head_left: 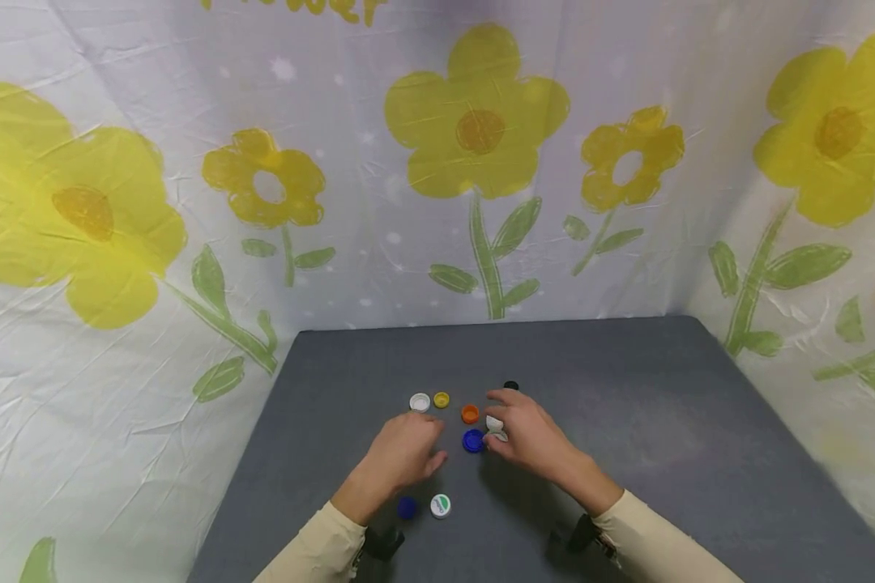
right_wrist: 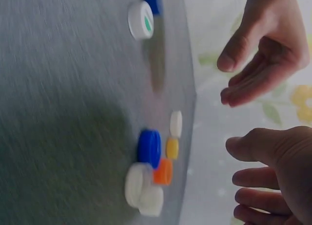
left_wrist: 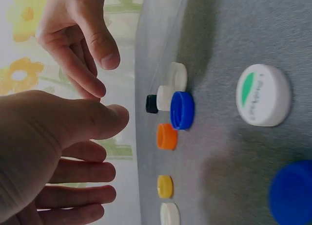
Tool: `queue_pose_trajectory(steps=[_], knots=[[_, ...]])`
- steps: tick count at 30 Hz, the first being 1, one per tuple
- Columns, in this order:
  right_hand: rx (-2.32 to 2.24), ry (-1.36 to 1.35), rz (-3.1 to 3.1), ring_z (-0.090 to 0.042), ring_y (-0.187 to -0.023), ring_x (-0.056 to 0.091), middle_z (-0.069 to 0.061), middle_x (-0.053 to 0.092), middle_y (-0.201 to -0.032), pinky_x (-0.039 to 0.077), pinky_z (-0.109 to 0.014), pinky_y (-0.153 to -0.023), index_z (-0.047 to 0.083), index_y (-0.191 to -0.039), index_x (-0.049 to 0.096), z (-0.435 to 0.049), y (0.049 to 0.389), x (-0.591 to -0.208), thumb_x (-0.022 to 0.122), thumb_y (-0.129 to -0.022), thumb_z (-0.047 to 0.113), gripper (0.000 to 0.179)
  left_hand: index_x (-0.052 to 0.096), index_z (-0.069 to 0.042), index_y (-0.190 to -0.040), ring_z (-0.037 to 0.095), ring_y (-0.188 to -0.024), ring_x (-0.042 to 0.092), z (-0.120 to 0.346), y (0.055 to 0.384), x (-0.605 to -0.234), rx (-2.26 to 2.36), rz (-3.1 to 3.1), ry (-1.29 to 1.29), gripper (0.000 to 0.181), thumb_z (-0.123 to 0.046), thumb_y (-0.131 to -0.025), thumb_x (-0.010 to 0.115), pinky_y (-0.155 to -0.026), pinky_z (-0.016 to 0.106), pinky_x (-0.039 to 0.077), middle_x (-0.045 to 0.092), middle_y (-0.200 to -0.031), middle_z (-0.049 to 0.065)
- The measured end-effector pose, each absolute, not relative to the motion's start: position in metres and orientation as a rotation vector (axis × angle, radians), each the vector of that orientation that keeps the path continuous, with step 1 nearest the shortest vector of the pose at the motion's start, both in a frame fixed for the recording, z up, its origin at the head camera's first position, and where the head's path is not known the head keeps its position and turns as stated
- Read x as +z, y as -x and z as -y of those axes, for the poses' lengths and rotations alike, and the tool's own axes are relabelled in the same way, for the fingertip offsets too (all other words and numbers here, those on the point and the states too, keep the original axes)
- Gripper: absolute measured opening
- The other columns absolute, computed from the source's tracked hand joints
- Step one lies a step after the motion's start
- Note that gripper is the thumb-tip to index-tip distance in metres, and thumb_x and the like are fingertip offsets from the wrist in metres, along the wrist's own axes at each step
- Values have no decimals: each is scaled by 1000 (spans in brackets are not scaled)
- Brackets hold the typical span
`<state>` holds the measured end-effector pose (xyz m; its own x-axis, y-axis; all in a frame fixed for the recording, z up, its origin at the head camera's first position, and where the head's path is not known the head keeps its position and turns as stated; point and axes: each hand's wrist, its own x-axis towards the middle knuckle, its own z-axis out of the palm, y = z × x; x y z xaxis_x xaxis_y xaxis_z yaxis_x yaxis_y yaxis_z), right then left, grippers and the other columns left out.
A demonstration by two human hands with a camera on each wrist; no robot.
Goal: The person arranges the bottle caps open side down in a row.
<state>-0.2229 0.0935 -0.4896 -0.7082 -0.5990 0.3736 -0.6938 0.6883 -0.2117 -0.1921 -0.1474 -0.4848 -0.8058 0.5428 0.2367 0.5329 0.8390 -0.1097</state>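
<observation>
Several bottle caps lie on the dark grey table. My left hand [head_left: 403,450] hovers over its left part with relaxed fingers and nothing in it, nearest a white cap [head_left: 419,402] and a yellow cap [head_left: 441,400]. Opposite it, my right hand [head_left: 531,431] hangs above two white caps [right_wrist: 151,199], partly hiding them in the head view; its fingers are loosely bent around air. Beside those caps are a blue cap [left_wrist: 182,111] and an orange cap [head_left: 470,414]. A black cap [head_left: 510,385] sits just beyond the right hand's fingers.
Closer to the person lie a dark blue cap [head_left: 407,508] and a white cap with a green mark [head_left: 441,506]. A white curtain with yellow flowers [head_left: 364,243] hangs around the table's back and sides. The table [head_left: 671,421] ends at a straight back edge.
</observation>
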Motion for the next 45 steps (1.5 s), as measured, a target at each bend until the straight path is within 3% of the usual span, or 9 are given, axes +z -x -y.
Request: queue_pose_trajectory(steps=[13,24,34,45], knots=[[522,-1089,2698,-37,-130,55,-20,59,-138,48,-50,-103,1,-115,73,-99,238,-500,82,-82,26,43,66,-15,-79,21,-66,64,128,222,-491,-13,2831,778,30,-41,-80,82,-54,39,53,63,-70,1],[506,-1134,2697,-36,-125,57,-21,61,-132,48,-51,-103,3,-107,75,-88,244,-526,84,-78,26,38,67,-17,-71,18,-63,65,117,234,-515,-21,2892,810,30,-41,-79,83,-56,37,54,66,-70,0],[498,-1134,2686,-36,-127,55,-21,60,-134,45,-50,-106,7,-109,76,-85,249,-537,85,-77,30,40,70,-16,-79,19,-65,65,111,235,-528,-16,2968,736,29,-41,-79,84,-55,38,53,66,-72,2],[450,-1145,2639,-34,-123,58,-20,63,-129,47,-49,-104,6,-100,78,-83,249,-546,85,-77,25,30,70,-17,-81,20,-68,66,108,236,-538,-51,2953,724,26,-39,-81,83,-58,40,54,67,-74,2]])
